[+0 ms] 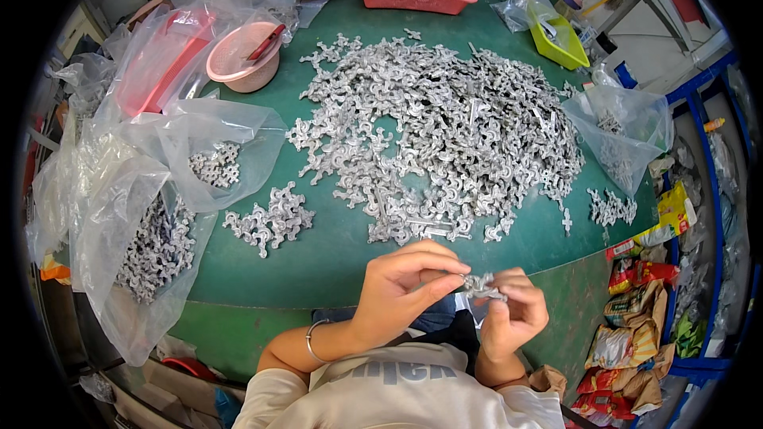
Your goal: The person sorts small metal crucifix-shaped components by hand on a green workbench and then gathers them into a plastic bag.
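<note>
Just beyond the near table edge, in front of my chest, I hold a small silver metal casting (pixel 482 286). My left hand (pixel 413 282) pinches its left end between thumb and fingers. On the other side my right hand (pixel 515 311) grips it with bent fingers. The fingertips hide part of its shape. A large heap of similar silver castings (pixel 461 127) spreads over the green table (pixel 318 274) ahead of my hands. To the left lies a smaller cluster of castings (pixel 274 218), and another small cluster (pixel 612 208) sits near the right edge.
Clear plastic bags (pixel 111 206) with castings stand at the left edge; another bag (pixel 628 131) lies right. A pink bowl (pixel 246 71) holds a red-handled tool. At the back are a pink basket (pixel 453 0) and a yellow-green tray (pixel 564 49). Blue shelving (pixel 719 238) stands right.
</note>
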A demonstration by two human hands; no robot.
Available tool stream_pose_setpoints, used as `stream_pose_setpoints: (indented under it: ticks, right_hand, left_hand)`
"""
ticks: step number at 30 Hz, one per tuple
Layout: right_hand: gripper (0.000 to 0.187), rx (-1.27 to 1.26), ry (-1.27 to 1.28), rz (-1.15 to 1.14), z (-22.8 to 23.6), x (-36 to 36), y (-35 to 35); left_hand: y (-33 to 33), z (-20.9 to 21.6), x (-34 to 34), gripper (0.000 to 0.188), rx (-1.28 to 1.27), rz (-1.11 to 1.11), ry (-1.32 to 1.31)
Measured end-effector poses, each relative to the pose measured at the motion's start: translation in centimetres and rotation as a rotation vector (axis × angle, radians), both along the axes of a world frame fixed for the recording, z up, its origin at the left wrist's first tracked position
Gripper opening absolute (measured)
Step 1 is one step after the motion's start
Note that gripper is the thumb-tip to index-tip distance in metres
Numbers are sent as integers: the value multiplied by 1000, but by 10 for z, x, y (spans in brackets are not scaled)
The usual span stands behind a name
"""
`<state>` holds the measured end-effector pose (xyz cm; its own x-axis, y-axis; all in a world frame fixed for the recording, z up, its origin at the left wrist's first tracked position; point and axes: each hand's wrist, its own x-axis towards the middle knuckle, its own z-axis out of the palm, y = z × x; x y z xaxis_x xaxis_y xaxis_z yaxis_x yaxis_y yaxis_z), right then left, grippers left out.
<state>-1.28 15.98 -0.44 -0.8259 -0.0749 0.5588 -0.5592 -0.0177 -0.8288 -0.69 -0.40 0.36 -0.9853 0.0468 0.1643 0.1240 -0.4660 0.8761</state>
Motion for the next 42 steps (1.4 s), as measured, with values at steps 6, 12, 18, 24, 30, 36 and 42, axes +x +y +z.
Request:
stream_pose_setpoints:
  ticks: [6,12,18,24,30,36,42]
  right_hand:
    - [13,-332,-435,158,2,6,-4]
    - [11,-484,-663,251,2,-2,-1]
    - [9,-276,-568,80,-1,-63,32]
    - [12,33,-256,-223,-8,-253,81]
    - [14,-73,-374,-465,-38,-433,131]
    - [11,868,-473,-940,-66,-502,216]
    - [18,1138,-47,-733,-47,-448,207]
  left_hand:
    - [3,-2,-1,11,103,-17,-168]
    - [4,-10,-6,15,162,-86,-212]
    - [5,-34,-12,17,49,26,-260]
    - [7,-48,-22,15,-106,34,-269]
    - [-3,-68,-24,16,-319,76,-292]
    - [-12,-63,-27,15,-441,215,-334]
    - [-12,-55,-33,19,-831,312,-43]
